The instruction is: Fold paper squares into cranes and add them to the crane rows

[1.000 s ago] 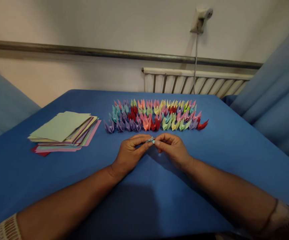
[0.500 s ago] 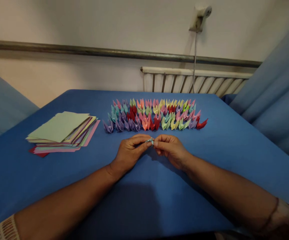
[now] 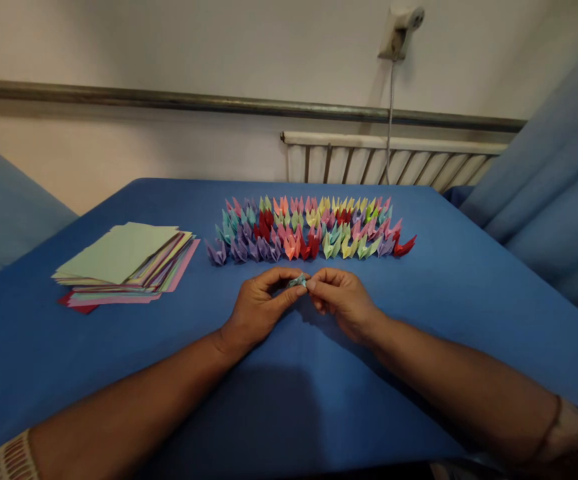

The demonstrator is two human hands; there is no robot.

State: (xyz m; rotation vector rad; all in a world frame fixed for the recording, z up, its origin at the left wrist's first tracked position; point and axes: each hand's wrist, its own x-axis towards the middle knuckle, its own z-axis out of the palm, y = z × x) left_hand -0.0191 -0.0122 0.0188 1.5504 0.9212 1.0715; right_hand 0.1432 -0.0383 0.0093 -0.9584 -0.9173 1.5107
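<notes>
A small piece of folded light-blue paper (image 3: 297, 281) is held up between my two hands, over the blue-covered table (image 3: 279, 407). My left hand (image 3: 261, 303) pinches it between thumb and fingers from the left. From the right, my right hand (image 3: 343, 299) has thumb and index finger closed on its edge. The fingertips of both hands nearly meet and cover much of the paper, so its full shape is hidden. Just beyond my hands stand rows of folded paper cranes (image 3: 299, 243) in purple, red, pink, yellow, green and blue.
To the left lies a stack of coloured paper sheets (image 3: 123, 257), pale green on top. Behind the table are a metal rail (image 3: 189, 100), a white radiator (image 3: 393, 143) and a wall socket with a plug and cord (image 3: 399, 37). Blue curtains (image 3: 549, 180) hang at both sides.
My left fingers and thumb have parted slightly, and the light-blue paper has shifted a little to the left between them. My right hand has hardly moved.
</notes>
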